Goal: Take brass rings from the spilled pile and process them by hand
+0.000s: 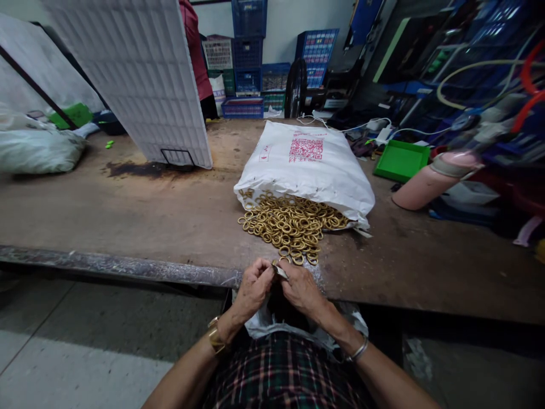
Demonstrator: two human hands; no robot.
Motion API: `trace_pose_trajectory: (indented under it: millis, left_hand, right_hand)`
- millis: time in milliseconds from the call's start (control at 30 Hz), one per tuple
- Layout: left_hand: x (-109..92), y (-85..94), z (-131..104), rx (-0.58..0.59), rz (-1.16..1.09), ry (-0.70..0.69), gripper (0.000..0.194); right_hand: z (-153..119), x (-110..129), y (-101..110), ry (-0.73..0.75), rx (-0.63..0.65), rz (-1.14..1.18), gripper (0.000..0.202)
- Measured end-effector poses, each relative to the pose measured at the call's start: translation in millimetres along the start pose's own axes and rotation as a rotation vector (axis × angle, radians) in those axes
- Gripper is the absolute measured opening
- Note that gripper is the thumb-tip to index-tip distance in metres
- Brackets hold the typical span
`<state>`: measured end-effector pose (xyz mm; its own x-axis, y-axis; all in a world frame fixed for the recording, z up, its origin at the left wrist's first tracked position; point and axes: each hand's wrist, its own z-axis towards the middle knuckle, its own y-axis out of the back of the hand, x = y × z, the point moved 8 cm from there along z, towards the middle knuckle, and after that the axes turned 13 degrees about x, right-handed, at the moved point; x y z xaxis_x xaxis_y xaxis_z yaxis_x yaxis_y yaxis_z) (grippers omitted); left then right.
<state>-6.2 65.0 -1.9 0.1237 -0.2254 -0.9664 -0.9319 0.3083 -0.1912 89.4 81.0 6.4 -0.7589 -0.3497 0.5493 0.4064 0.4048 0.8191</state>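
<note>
Close together at the table's front edge, both my hands are closed in a pinch. My left hand (254, 288) grips a brass-coloured ring (273, 263), mostly covered by the fingers. From the fingers of my right hand (303, 289) a small pale flat piece (281, 272) sticks out against the ring; its exact kind is unclear. Just beyond my fingers lies a heap of brass-coloured rings (292, 222), spilling from the mouth of a white woven sack (272, 153) with red print. An opened bag (272, 328) hangs below my hands, against my lap.
A white ribbed panel (140, 74) stands on the wooden table (170, 218) to the left. At right are a green tray (402, 160) and a tilted pink bottle (434, 180). A filled pale bag (40, 150) lies far left. Blue crates (247, 54) and a person's red sleeve (192, 45) are behind.
</note>
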Motion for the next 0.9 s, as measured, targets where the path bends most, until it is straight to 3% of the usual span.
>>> trace_pose_trajectory:
  millis: [500,767,900]
  left_hand:
    - [-2.8,0.4,-2.7,-0.003,0.097,-0.045,0.030]
    - [-17.1,1.2,-8.1,0.017,0.313,-0.164,0.028]
    - [-29.4,-9.2,-18.2,0.048,0.339,-0.207,0.031]
  right_hand:
    - [2.2,-2.2,-2.5,-0.065,0.014,-0.119,0.020]
    - [6.2,-0.6,-5.5,-0.008,0.187,-0.181,0.025]
    - [5.1,-3.7,-2.4,-0.088,0.207,-0.244,0.021]
